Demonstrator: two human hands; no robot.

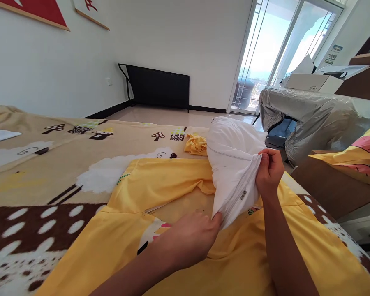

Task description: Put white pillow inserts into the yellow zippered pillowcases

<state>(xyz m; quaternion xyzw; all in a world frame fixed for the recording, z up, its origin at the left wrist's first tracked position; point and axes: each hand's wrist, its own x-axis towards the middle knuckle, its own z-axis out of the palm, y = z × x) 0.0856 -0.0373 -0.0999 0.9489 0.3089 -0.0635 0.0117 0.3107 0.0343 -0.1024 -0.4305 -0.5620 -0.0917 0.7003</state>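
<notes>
A white stuffed pillow (231, 152) with a zipper along one edge is propped up in front of me. Its zipper pull (243, 195) hangs near the middle of the seam. My left hand (191, 236) is closed on the lower corner, at one end of the zipper. Higher up, my right hand (269, 170) pinches the edge near the other end. Beneath the pillow, a yellow cloth (117, 246) is spread out, with an opening in its middle. A crumpled bit of yellow cloth (196, 144) lies left of the pillow.
A patterned blanket (64, 164) covers the surface under everything. Part of a white item (1, 134) lies at the far left. On the right are a cardboard box (336, 189), yellow printed fabric (364, 152) and plastic-wrapped furniture (320, 111). A black panel (160, 86) leans by the wall.
</notes>
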